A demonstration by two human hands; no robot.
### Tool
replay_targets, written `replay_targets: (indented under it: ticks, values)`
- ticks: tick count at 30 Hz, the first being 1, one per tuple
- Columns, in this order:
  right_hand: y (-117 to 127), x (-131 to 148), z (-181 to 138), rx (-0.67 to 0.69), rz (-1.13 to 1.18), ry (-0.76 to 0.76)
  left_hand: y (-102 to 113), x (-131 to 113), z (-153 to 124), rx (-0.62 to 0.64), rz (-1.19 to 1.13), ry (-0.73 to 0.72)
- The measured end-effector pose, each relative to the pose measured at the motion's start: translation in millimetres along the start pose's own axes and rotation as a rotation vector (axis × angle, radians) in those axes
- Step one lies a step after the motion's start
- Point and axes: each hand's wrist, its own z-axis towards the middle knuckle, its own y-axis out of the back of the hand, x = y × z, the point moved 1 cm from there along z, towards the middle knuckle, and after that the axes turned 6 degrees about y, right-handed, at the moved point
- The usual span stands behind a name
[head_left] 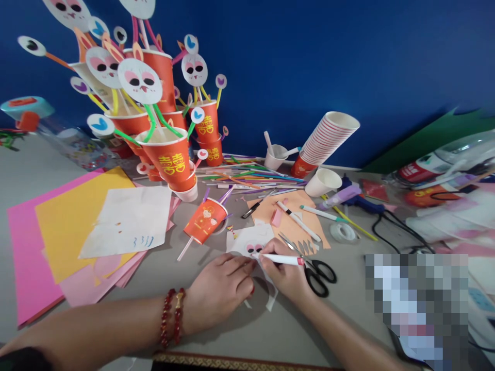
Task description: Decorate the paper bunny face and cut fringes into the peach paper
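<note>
My right hand [286, 278] grips a white marker [284, 259] with a red end, its tip down on a white paper [257, 234]. Two dark eyes with pink above them show on that paper. Pressed flat at the paper's lower left is my left hand [218, 293], its fingers extended and holding nothing; it wears two red bead bracelets [172, 317]. Black-handled scissors [319, 275] lie just right of my right hand. A tilted red paper cup [205, 221] with purple stems and a straw rests beyond my left hand.
Stacked red cups [168, 159] with rabbit faces stand at the back left, above coloured paper sheets [58, 232]. Pipe cleaners [247, 175], a leaning cup stack [328, 139], a tape roll [343, 232] and a blue glue gun [361, 205] with a cord lie towards the back and right.
</note>
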Motion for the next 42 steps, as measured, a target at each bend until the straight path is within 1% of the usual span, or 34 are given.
replay_targets:
  ticks: [11, 19, 25, 28, 35, 42]
  values:
    - [-0.6, 0.8, 0.8, 0.029, -0.012, 0.001, -0.6, -0.6, 0.0, 0.016, -0.004, 0.005]
    - [1.4, 1.9, 0.7, -0.027, 0.043, 0.002, 0.4, -0.5, 0.7, 0.006, -0.003, 0.000]
    - [-0.1, 2.0, 1.5, 0.003, 0.009, 0.015, 0.3, -0.5, 0.8, -0.006, 0.001, 0.002]
    - [-0.3, 2.2, 1.7, 0.015, -0.010, 0.020, -0.8, -0.5, 0.0, 0.008, 0.006, 0.004]
    - [0.4, -0.3, -0.8, -0.031, 0.040, -0.024, -1.8, -0.6, 0.0, 0.011, 0.007, 0.000]
    - [1.0, 2.9, 1.9, -0.014, 0.027, 0.013, 1.5, -1.0, 1.0, 0.010, -0.006, 0.010]
